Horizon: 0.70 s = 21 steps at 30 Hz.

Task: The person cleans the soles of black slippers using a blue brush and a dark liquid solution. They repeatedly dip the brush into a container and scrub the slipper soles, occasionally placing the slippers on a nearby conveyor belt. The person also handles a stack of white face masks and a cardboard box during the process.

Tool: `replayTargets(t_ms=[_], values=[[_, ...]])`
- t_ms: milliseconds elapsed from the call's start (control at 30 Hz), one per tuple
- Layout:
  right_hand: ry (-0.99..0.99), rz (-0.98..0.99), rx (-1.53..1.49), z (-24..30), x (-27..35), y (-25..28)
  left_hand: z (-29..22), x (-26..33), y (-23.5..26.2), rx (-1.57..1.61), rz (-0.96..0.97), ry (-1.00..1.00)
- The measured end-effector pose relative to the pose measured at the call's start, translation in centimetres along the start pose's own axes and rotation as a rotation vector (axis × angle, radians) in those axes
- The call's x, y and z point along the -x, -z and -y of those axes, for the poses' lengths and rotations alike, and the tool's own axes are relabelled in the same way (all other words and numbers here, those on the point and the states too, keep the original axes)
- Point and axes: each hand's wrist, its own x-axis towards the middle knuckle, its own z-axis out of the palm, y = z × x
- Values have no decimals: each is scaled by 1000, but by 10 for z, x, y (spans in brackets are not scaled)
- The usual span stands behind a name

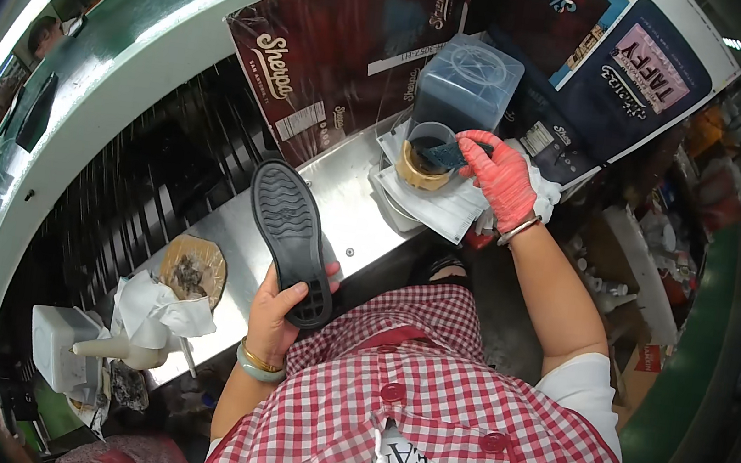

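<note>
A curved green and white machine housing arcs across the upper left, with a dark slatted conveyor beneath it and dark red printed cardboard sheets propped behind a narrow steel shelf. On that shelf, toward the right, a translucent blue-grey plastic box stands behind a small clear cup with a brass-coloured base, which sits on folded white cloths. The black shoe sole is held up over the shelf, tread side facing the camera, toe pointing up and away. The left hand, bare, is closed around the sole's heel end, thumb pressed on the tread. The right hand, in a pink-red glove, is closed on a small dark blue pad with its fingertips, holding it at the rim of the cup. At lower left lie a round brown dish of dark scraps, crumpled white cloth and a cream squeeze bottle.
</note>
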Motion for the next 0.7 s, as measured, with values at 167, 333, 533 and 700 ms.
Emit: replayTargets(t_ms=[167, 333, 533, 700], values=[[-31, 0, 17, -6, -10, 0, 10, -13, 4, 374, 38, 144], [-48, 28, -25, -11, -16, 1, 20, -24, 2, 363, 25, 152], [-51, 47, -1, -12, -18, 7, 35, -35, 3, 366, 30, 111], [-71, 62, 0, -16, -20, 6, 43, -37, 8, 353, 11, 136]])
